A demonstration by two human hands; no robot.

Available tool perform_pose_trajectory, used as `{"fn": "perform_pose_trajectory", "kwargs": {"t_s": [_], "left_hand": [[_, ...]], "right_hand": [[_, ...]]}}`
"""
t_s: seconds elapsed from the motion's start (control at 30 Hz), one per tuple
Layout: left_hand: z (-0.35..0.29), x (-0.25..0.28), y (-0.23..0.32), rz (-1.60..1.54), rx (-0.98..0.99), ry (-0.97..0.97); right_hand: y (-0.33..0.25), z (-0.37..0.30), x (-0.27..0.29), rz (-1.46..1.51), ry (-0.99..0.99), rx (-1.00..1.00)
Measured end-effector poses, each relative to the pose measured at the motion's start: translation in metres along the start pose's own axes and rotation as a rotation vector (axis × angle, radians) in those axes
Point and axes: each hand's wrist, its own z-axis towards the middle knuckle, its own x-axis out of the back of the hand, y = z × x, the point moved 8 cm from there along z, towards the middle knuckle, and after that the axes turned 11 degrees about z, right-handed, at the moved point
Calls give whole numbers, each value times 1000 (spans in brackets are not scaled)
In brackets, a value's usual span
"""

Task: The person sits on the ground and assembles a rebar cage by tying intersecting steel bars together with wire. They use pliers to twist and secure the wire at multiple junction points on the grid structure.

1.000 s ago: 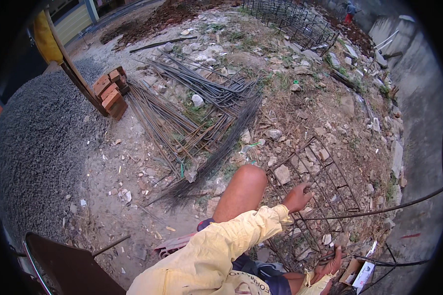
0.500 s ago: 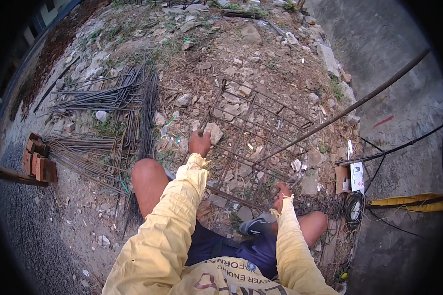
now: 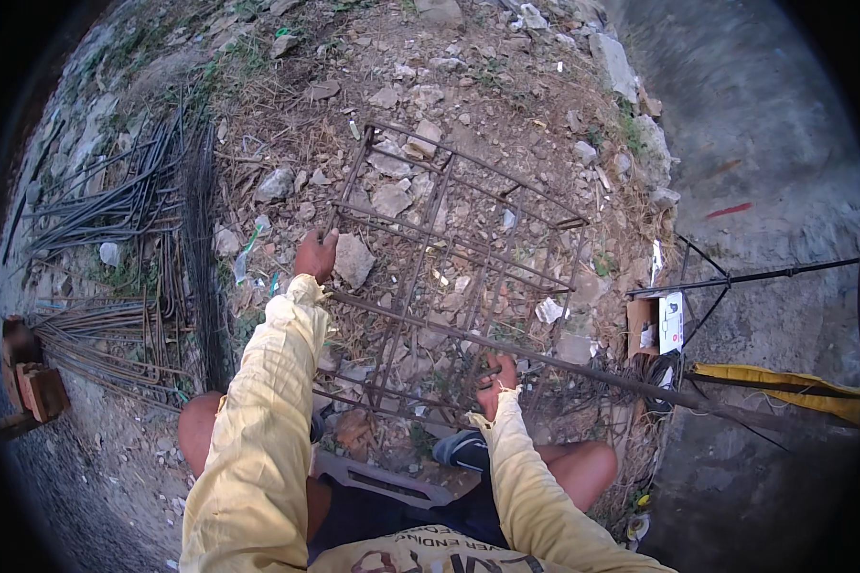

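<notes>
A rusty steel rebar cage [image 3: 435, 215] lies tilted over the rubble between my legs. My left hand [image 3: 315, 258] is closed around a bar at the cage's left side. Lower and to the right, my right hand [image 3: 495, 382] has its fingers curled near the cage's near bars; what they hold is too small to make out. A long dark rod [image 3: 554, 361] crosses over the cage just beyond my right hand and runs off to the lower right. What supports its right end is not visible.
Bent rebar pieces [image 3: 129, 201] and a bundle of thin black wire [image 3: 201, 248] lie at left, beside red bricks [image 3: 40, 392]. At right are a small open carton [image 3: 672, 323], a black metal stand [image 3: 726, 282] and a yellow strap [image 3: 784, 387] on concrete.
The long rod has swung from slanting up right to sloping down right, across the cage. My view has shifted, so the ground appears further left and higher. Both hands stay at the cage.
</notes>
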Motion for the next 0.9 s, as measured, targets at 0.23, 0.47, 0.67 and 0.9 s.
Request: {"fn": "perform_pose_trajectory", "kwargs": {"t_s": [0.23, 0.47, 0.67, 0.9], "left_hand": [[5, -20, -10, -94, 172, -118], [-18, 7, -10, -79, 232, -7], [-73, 49, -11, -393, 353, 125], [-183, 39, 11, -911, 552, 335]], "right_hand": [[-3, -13, -31, 252, -63, -76], [-19, -2, -44, 258, -71, 0], [-77, -1, -113, 85, -241, 158], [-154, 42, -230, -315, -452, 296]]}}
